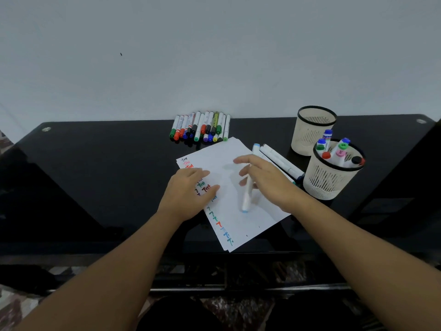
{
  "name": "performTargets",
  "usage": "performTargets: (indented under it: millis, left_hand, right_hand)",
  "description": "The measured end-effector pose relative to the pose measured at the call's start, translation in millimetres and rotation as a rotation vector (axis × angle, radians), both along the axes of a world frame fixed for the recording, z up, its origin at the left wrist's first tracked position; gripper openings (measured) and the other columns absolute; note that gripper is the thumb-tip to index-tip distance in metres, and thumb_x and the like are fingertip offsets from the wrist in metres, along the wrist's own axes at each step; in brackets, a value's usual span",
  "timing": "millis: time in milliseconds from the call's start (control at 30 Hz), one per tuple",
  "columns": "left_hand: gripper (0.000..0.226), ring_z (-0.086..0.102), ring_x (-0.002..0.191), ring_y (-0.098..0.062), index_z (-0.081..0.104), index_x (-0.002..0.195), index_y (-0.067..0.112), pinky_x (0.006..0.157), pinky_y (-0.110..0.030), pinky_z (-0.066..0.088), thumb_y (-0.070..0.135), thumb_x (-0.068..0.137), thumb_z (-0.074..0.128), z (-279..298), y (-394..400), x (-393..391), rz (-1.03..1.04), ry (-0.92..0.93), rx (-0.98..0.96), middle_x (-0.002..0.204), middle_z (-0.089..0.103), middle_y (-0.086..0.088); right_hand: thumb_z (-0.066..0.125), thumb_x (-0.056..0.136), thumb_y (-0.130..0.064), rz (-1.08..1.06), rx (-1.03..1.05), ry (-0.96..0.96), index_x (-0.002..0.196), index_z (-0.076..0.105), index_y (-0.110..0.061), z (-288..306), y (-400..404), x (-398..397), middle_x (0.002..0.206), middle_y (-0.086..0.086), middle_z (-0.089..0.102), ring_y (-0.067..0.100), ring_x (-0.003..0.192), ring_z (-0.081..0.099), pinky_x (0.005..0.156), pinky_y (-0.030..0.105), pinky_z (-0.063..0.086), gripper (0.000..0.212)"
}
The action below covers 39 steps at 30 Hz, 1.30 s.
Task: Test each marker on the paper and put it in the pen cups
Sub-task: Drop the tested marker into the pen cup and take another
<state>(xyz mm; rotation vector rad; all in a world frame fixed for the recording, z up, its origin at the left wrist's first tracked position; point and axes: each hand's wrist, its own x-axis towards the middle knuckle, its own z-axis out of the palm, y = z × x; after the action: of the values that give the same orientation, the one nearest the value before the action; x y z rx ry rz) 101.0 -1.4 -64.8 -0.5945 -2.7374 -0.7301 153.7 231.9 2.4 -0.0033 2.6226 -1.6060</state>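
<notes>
White paper (238,218) with coloured test marks down its left edge lies on the black table. My left hand (188,194) rests flat on the marked side, fingers straight. My right hand (265,180) holds a white marker with a light blue end (247,199), blurred, pointing down toward me over the paper. The near pen cup (331,180) holds several markers. The far pen cup (312,132) looks empty. A row of several capped markers (202,127) lies at the back. A few white markers (279,158) lie beside the paper near the cups.
The black table (95,175) runs to a white wall behind. Its front edge is just below the paper. Patterned floor shows underneath. A dark shape stands at the far right.
</notes>
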Motion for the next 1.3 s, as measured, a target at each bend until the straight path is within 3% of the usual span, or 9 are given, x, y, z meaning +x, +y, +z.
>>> performTargets:
  millis: [100,233,300,400,500,567,700,1000,1300]
  left_hand:
    - [0.072,0.044,0.135,-0.017,0.059,0.140,0.029,0.114,-0.046,0.038,0.075,0.086,0.045,0.0,-0.4,0.4,-0.033,-0.014,-0.058,0.142,0.057,0.003]
    - [0.078,0.035,0.144,-0.018,0.044,0.151,0.039,0.120,-0.047,0.027,0.081,0.086,0.029,0.2,3.1,0.8,-0.058,-0.057,-0.206,0.154,0.045,0.004]
    - [0.081,0.028,0.148,-0.017,0.039,0.153,0.041,0.123,-0.046,0.021,0.083,0.086,0.023,0.8,3.5,1.1,-0.060,-0.117,-0.239,0.160,0.037,0.005]
    - [0.082,0.022,0.151,-0.016,0.040,0.153,0.041,0.125,-0.045,0.015,0.085,0.085,0.029,2.1,2.7,5.3,-0.071,-0.180,-0.216,0.163,0.030,0.007]
    - [0.088,0.022,0.151,-0.014,0.043,0.151,0.041,0.125,-0.045,0.015,0.089,0.079,0.026,1.9,1.4,8.4,-0.067,-0.181,-0.175,0.163,0.031,0.008]
    - [0.088,0.023,0.151,-0.014,0.044,0.150,0.041,0.125,-0.045,0.016,0.089,0.078,0.027,1.0,0.6,8.9,-0.064,-0.180,-0.168,0.162,0.032,0.008]
    - [0.078,0.024,0.150,-0.015,0.046,0.150,0.040,0.125,-0.044,0.017,0.083,0.085,0.040,3.0,1.3,10.4,-0.058,-0.185,-0.156,0.162,0.033,0.008]
    - [0.068,0.026,0.150,-0.016,0.047,0.149,0.038,0.124,-0.044,0.019,0.072,0.090,0.051,6.2,3.9,12.2,-0.048,-0.188,-0.141,0.161,0.035,0.007]
    - [0.069,0.027,0.149,-0.016,0.048,0.149,0.036,0.124,-0.044,0.021,0.071,0.090,0.053,9.0,5.7,12.7,-0.051,-0.185,-0.135,0.161,0.036,0.007]
  right_hand:
    - [0.054,0.100,-0.007,0.027,0.078,-0.009,0.123,0.048,-0.043,4.5,6.5,8.2,0.116,-0.001,0.061,0.019,0.107,0.068,0.094,0.041,0.058,0.043]
    - [0.056,0.104,-0.012,-0.059,0.078,0.076,0.105,0.042,-0.030,10.2,13.3,19.6,0.104,0.002,0.069,0.010,0.087,0.073,0.073,0.030,0.060,0.023]
    - [0.045,0.110,-0.037,-0.081,0.040,0.061,0.112,0.046,-0.031,20.8,12.6,26.2,0.092,0.002,0.068,0.010,0.070,0.069,0.067,0.030,0.057,0.007]
    - [0.036,0.106,-0.060,-0.116,0.173,0.130,0.109,0.058,-0.035,32.2,14.7,36.0,0.079,-0.001,0.063,0.012,0.072,0.062,0.072,0.038,0.052,0.033]
    - [0.046,0.107,-0.044,-0.175,0.296,0.318,0.101,0.058,-0.022,45.7,18.5,42.9,0.088,0.005,0.069,0.018,0.084,0.066,0.080,0.045,0.054,0.026]
    - [0.055,0.105,-0.035,-0.207,0.323,0.408,0.111,0.053,-0.020,61.2,23.4,46.8,0.082,0.004,0.067,0.015,0.074,0.065,0.072,0.043,0.056,0.016]
    - [0.070,0.096,-0.039,-0.306,0.332,0.516,0.096,0.060,-0.025,96.4,43.6,53.3,0.075,-0.009,0.064,0.009,0.070,0.059,0.066,0.035,0.052,0.018]
    - [0.048,0.104,-0.052,-0.586,0.433,0.375,0.107,0.054,-0.019,118.7,111.8,52.6,0.083,-0.003,0.063,0.017,0.075,0.066,0.069,0.040,0.054,0.033]
    - [0.064,0.096,-0.051,-0.543,0.614,0.173,0.101,0.058,-0.020,99.9,133.6,45.6,0.088,-0.004,0.066,0.011,0.077,0.063,0.062,0.034,0.051,0.032]
